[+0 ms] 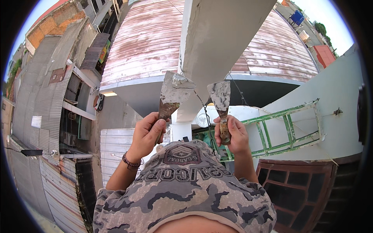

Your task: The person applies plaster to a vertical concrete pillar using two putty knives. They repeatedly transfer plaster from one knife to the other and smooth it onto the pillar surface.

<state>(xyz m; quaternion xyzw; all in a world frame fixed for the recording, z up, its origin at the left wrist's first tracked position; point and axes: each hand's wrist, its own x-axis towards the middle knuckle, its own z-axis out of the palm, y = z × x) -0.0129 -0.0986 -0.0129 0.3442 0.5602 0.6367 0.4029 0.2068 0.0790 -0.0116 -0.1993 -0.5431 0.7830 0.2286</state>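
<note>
My left hand (148, 136) is closed round the lower end of a wide putty knife (168, 109), its blade pointing up and away from me. A thick lump of white-grey filler (176, 86) covers the upper part of that blade. In my right hand (234, 136) is a narrower putty knife (220, 95), gripped by its worn, stained handle. White-grey smears coat its blade. Both blades are held up side by side, apart from each other, in front of a pale grey concrete column (217, 42).
A green paint-spattered ladder (268, 134) lies to the right, beside a pale wall (342, 89). Dark wires (208, 120) hang between my hands. Rusty corrugated roofing (143, 42) spreads beyond the column. Far below on the left are grey roofs (50, 89). A brown framed window (297, 190) sits lower right.
</note>
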